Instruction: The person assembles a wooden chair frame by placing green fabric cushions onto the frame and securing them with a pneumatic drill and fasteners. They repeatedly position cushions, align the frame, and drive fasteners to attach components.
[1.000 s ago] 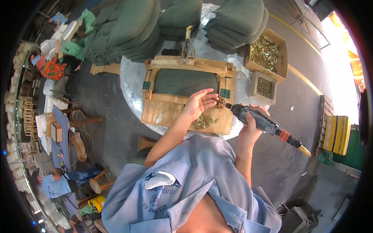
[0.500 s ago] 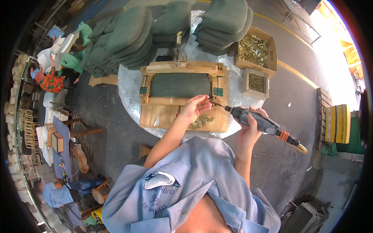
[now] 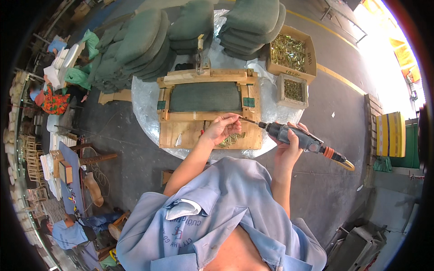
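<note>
Fingers very close to the driver tip

The left hand (image 3: pixel 222 128) pinches at the bit of the grey pneumatic screwdriver (image 3: pixel 294 137), gripped by the right hand (image 3: pixel 289 151) over the wooden frame with green pad (image 3: pixel 205 97) on the round surface (image 3: pixel 144 108); an accidental trigger could hurt the fingertips, I think.

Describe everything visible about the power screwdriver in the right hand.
The power screwdriver is a slim, dark grey straight-bodied tool with an orange collar and a yellowish hose at its rear end. The right hand grips its barrel, holding it nearly level with the thin bit aimed left. The left hand pinches at the bit's tip, just above the wooden frame on the foil-covered table.
</note>
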`<action>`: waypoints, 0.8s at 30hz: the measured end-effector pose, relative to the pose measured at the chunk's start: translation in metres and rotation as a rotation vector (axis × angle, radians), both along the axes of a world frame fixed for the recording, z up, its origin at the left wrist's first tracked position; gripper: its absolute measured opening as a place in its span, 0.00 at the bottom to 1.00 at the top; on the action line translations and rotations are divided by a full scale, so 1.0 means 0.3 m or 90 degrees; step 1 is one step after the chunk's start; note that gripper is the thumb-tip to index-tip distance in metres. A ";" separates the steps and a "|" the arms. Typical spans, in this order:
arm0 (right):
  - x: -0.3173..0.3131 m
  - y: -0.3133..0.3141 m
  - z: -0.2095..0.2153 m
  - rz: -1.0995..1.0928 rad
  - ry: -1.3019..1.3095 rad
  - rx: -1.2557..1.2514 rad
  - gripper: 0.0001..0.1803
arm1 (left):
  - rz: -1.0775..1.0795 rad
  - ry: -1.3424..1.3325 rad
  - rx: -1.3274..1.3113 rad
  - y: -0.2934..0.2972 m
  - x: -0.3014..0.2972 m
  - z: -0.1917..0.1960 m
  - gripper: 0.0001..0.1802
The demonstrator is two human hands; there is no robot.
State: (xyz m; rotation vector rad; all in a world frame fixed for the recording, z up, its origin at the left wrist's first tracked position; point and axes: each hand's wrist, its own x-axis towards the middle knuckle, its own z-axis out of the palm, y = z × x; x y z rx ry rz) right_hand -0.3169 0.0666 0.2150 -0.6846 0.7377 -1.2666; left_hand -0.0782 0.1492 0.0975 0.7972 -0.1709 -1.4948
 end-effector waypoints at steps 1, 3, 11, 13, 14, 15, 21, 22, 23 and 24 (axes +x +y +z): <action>0.003 0.003 0.003 -0.001 0.002 0.016 0.30 | -0.004 -0.008 0.006 0.005 0.002 -0.003 0.12; 0.016 -0.007 0.000 -0.002 0.000 0.038 0.30 | -0.011 -0.025 0.014 0.007 0.009 -0.003 0.12; 0.184 -0.230 -0.165 -0.044 0.149 -0.057 0.28 | 0.101 -0.166 0.177 -0.102 0.272 -0.171 0.19; 0.259 -0.296 -0.189 -0.028 0.190 -0.109 0.28 | 0.156 -0.199 0.229 -0.098 0.415 -0.231 0.18; 0.306 -0.320 -0.192 -0.019 0.215 -0.135 0.28 | 0.156 -0.180 0.271 -0.074 0.482 -0.264 0.18; 0.341 -0.347 -0.196 -0.016 0.244 -0.162 0.28 | 0.149 -0.156 0.309 -0.070 0.518 -0.279 0.17; 0.520 -0.468 -0.337 0.048 0.298 -0.259 0.30 | 0.174 -0.175 0.407 -0.126 0.517 -0.322 0.17; 0.541 -0.471 -0.355 0.056 0.307 -0.262 0.29 | 0.180 -0.164 0.404 -0.128 0.516 -0.319 0.17; 0.551 -0.471 -0.368 0.058 0.317 -0.261 0.29 | 0.180 -0.155 0.402 -0.131 0.513 -0.312 0.17; 0.558 -0.477 -0.378 0.057 0.325 -0.268 0.28 | 0.180 -0.147 0.400 -0.133 0.509 -0.304 0.17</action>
